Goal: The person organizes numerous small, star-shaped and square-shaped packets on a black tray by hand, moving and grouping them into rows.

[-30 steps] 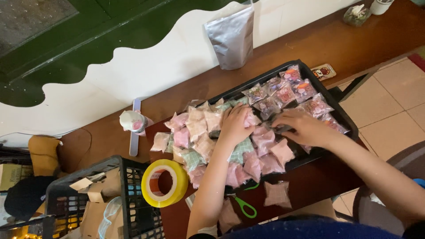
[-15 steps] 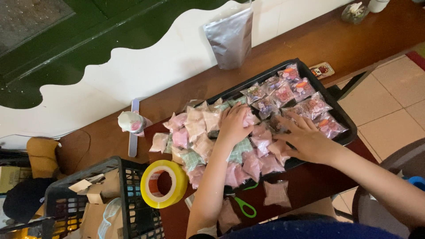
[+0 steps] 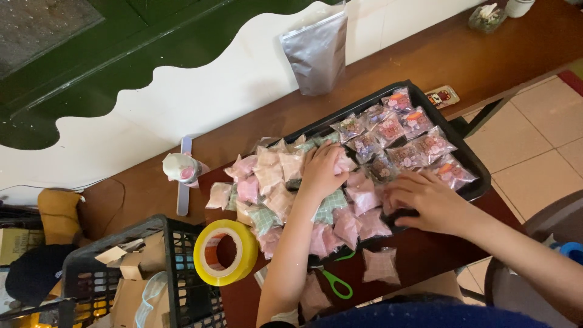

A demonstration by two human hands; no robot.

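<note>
A black tray [image 3: 472,159] on a brown wooden table holds several small clear packets [image 3: 405,135] with colourful contents at its right end and several pink, cream and green sachets [image 3: 267,176] heaped at its left end. My left hand [image 3: 322,173] rests palm down on the pink sachets near the tray's middle. My right hand [image 3: 422,200] lies flat on the tray's near edge with fingers spread, touching packets. Whether either hand grips a packet is hidden.
A yellow tape roll [image 3: 226,252] and green-handled scissors [image 3: 335,283] lie near the front edge. One loose sachet [image 3: 381,266] sits beside them. A black crate [image 3: 136,273] with cardboard stands at left. A silver pouch [image 3: 317,54] leans on the wall. A small white bottle [image 3: 180,168] stands at left.
My right hand has slid back from the tray's middle toward its near edge. My left hand has stayed on the pink sachets.
</note>
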